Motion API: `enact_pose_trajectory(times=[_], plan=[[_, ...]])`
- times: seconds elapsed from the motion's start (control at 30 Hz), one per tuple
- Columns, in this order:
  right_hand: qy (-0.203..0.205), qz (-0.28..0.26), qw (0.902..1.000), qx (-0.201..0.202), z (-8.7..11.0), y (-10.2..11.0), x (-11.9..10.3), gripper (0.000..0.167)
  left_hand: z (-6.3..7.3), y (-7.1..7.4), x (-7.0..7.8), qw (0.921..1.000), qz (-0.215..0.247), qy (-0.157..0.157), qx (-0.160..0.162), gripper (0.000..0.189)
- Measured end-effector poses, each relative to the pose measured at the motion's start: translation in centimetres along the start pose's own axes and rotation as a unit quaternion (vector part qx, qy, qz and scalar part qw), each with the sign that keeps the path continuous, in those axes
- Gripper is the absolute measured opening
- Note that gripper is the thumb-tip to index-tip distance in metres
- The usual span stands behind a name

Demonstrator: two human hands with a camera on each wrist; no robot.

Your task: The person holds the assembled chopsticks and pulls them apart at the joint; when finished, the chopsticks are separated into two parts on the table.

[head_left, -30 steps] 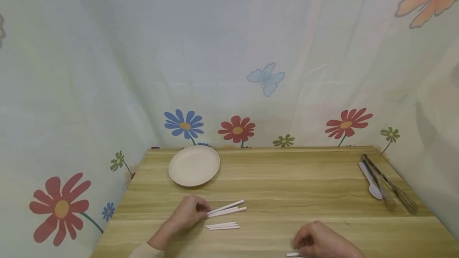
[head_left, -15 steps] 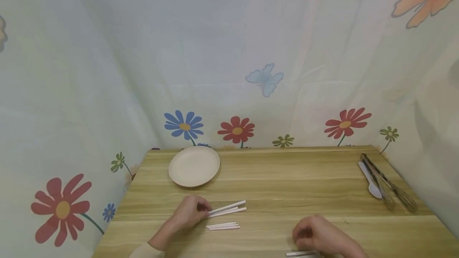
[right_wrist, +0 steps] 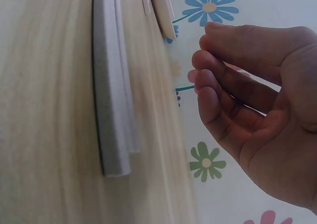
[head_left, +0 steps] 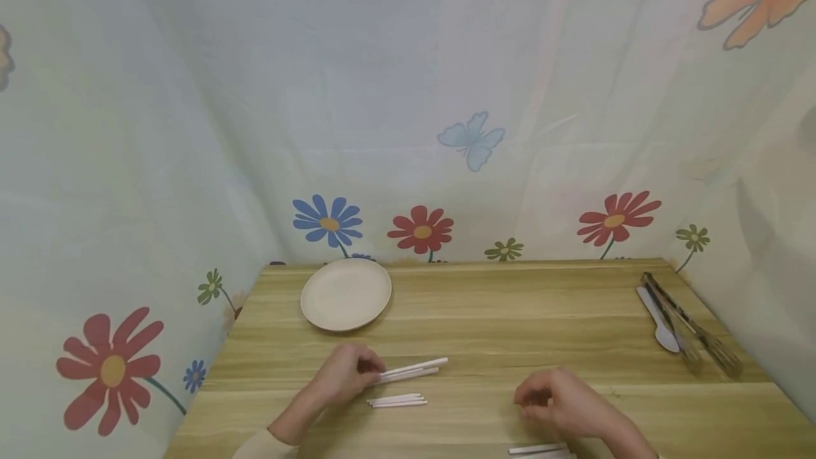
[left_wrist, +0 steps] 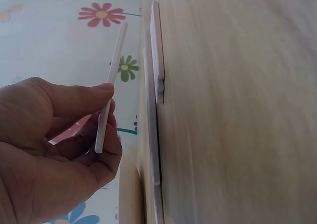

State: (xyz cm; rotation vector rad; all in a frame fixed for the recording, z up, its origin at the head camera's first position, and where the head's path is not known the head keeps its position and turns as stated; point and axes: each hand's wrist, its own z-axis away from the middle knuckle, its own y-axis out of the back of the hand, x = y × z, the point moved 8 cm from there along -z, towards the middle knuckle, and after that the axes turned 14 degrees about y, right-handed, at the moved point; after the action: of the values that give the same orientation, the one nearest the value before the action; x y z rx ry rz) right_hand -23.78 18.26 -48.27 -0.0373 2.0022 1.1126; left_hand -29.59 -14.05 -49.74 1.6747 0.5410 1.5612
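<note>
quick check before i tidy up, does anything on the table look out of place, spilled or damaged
Nothing looks spilled or damaged. The plate lies flat, the spoon beside other utensils. The only slight untidiness: the short white sticks have ends that don't line up.

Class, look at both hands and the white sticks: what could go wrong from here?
The left hand pinches one stick between thumb and fingers, so it might swivel or slip. If dropped, it could knock the loose sticks lying close by on the table. The right hand, holding nothing, hovers near another stick group and might nudge it out of line.
</note>
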Motion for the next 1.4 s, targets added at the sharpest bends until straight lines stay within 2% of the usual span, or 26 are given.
enact_pose_trajectory(times=[0.23,0.47,0.7,0.93,1.17,1.4], plan=[[-0.002,0.012,0.9998,0.018,-0.4,0.5,0.0,0.010,0.0,-0.1,0.6,0.9999,0.009,-0.003,-0.005,0.010],[0.027,0.030,0.9978,0.053,-0.7,1.1,-0.4,0.012,0.1,-0.1,1.4,0.9997,0.004,-0.025,0.003,0.009],[0.041,0.049,0.9952,0.074,-1.4,1.6,-1.1,0.011,0.2,-0.1,2.4,0.9995,0.005,-0.030,0.004,0.009],[0.032,0.063,0.9937,0.088,-2.1,1.8,-1.4,0.012,0.2,-0.1,3.2,0.9992,0.012,-0.037,-0.002,0.008],[0.051,0.073,0.9892,0.117,-2.9,2.3,-1.9,0.016,0.0,-0.2,3.7,0.9991,0.007,-0.043,-0.005,0.008],[0.066,0.089,0.9849,0.133,-3.8,2.7,-2.6,0.015,-0.1,-0.1,5.0,0.9984,0.012,-0.054,-0.011,0.007]])
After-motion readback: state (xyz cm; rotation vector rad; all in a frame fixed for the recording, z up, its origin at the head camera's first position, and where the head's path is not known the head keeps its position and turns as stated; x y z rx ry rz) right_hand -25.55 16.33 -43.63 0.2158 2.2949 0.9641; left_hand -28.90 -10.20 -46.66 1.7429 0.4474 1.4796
